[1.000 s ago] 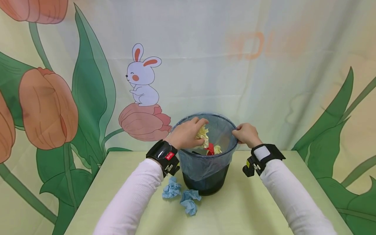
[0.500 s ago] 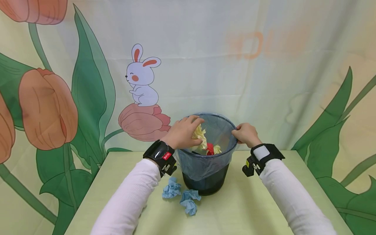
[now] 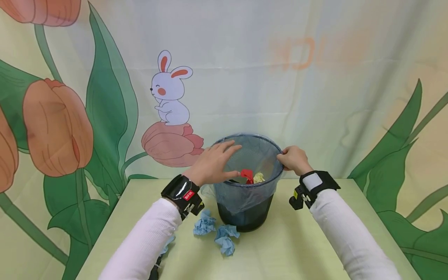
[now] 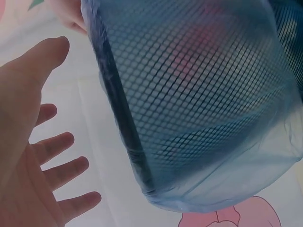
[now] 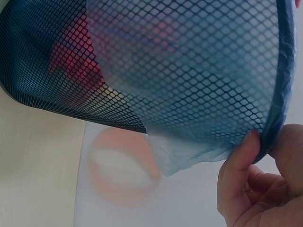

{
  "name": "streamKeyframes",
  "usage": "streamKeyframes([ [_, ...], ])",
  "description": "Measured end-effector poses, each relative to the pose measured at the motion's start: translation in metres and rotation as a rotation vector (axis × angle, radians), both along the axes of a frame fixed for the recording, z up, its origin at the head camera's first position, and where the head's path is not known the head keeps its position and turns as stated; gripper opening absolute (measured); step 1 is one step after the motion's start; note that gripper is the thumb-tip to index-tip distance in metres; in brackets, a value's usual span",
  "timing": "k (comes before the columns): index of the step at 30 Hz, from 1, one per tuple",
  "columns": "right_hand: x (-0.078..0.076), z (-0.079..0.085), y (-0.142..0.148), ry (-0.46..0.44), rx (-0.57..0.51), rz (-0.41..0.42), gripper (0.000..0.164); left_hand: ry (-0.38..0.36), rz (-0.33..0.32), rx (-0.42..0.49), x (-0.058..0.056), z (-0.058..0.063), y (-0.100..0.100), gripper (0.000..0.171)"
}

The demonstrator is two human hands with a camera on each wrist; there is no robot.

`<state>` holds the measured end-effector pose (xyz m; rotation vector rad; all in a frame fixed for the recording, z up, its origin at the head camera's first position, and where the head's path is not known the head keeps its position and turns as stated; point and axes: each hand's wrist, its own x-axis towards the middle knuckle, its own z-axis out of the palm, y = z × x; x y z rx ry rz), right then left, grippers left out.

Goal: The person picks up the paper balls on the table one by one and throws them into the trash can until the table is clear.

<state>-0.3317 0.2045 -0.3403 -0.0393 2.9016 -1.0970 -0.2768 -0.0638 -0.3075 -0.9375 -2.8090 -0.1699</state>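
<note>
A black mesh wastebasket (image 3: 245,221) stands on the table, lined with a translucent blue bag (image 3: 250,200) folded over its rim. My left hand (image 3: 214,163) is over the basket's left rim, fingers spread and nothing in them; the left wrist view shows the bare palm side of the hand (image 4: 28,161) beside the rim. On the opposite side, my right hand (image 3: 295,160) pinches the rim and bag edge between thumb and fingers, as the right wrist view confirms. Inside lie crumpled red paper (image 3: 247,176) and crumpled yellow paper (image 3: 259,178).
Crumpled blue paper (image 3: 204,224) lies in front of the basket, with another blue piece (image 3: 225,239) to its right. A third blue scrap (image 3: 168,244) and a black object (image 3: 154,272) are partly hidden by the left sleeve. A printed curtain (image 3: 245,77) hangs behind the table.
My left hand has let go of the crumpled yellow paper, spread its fingers and drawn back to the left. The right hand has kept its grip on the rim.
</note>
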Motion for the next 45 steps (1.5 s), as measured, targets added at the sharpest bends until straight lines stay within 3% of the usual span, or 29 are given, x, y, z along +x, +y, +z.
streamKeyframes([
  [12, 0.002, 0.005, 0.002, 0.006, 0.009, -0.003, 0.03, 0.148, -0.148, 0.028, 0.033, -0.013, -0.007, 0.067],
  [16, 0.002, 0.004, 0.002, 0.01, 0.001, -0.005, 0.03, 0.188, -0.211, 0.077, 0.046, -0.017, -0.007, 0.059],
  [21, 0.003, 0.004, 0.001, 0.007, -0.005, -0.001, 0.031, 0.19, -0.272, 0.134, 0.065, -0.021, -0.007, 0.052],
  [27, 0.002, 0.003, 0.001, 0.004, -0.009, -0.002, 0.031, 0.191, -0.295, 0.13, 0.08, -0.033, -0.005, 0.05],
  [33, 0.002, 0.002, 0.001, 0.012, -0.006, -0.009, 0.031, 0.172, -0.277, 0.117, 0.082, -0.061, -0.004, 0.051],
  [45, 0.004, 0.001, 0.0, 0.013, -0.001, 0.0, 0.032, 0.089, -0.203, 0.106, 0.081, -0.14, -0.008, 0.056],
])
